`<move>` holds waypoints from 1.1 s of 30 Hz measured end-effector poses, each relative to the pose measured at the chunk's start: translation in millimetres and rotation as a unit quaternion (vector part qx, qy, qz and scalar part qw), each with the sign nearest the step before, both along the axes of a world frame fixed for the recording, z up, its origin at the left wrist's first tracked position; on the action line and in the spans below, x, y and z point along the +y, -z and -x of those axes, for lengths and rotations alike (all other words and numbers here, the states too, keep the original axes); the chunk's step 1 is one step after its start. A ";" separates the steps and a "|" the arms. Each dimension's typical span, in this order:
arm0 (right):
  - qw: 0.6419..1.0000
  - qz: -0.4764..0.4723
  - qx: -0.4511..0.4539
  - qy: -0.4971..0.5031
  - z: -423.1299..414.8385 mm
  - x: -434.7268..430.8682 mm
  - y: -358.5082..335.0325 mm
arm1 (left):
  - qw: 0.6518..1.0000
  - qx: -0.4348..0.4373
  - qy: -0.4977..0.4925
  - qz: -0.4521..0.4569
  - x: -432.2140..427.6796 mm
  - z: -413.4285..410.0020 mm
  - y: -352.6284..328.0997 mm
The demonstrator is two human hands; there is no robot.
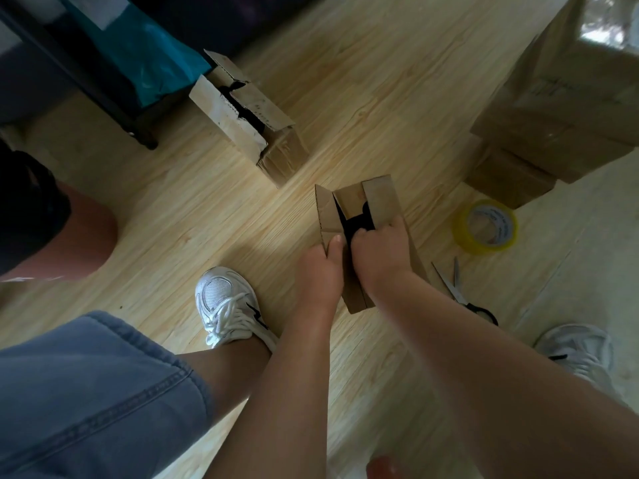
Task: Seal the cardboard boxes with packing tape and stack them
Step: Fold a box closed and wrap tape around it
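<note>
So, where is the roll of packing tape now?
In the head view, the tape roll lies on the floor right of the open box, between the stacked boxes beyond it and the scissors nearer the person.

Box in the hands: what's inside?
A black item shows through the gap between the half-open flaps of the box; what it is cannot be told. The flaps, the left hand and right hand cover the rest.
</note>
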State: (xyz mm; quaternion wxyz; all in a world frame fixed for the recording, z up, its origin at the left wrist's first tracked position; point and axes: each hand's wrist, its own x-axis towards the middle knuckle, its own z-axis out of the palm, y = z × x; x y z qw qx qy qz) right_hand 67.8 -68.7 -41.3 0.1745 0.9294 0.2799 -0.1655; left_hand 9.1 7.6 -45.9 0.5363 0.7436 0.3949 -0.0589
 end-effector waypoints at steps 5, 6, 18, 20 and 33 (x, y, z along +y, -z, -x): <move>0.999 0.005 0.007 -0.045 -2.5 -5.3 0.5 | 1.000 0.014 0.009 -0.015 -1.6 -0.8 -4.2; 0.999 -0.013 0.009 -0.051 -2.8 -8.8 -0.4 | 1.000 0.017 0.012 -0.020 -1.5 -0.6 -4.9; 0.950 -0.309 0.000 -0.049 22.3 -77.5 -1.2 | 0.999 0.032 0.031 -0.021 1.5 -1.4 -11.8; 0.929 -0.368 0.008 0.048 23.7 -83.2 -6.2 | 0.999 0.021 0.038 -0.017 0.1 -1.7 -15.0; 0.798 -0.431 0.200 0.369 19.8 -92.8 0.9 | 0.988 -0.050 -0.037 0.140 -26.2 7.3 -11.8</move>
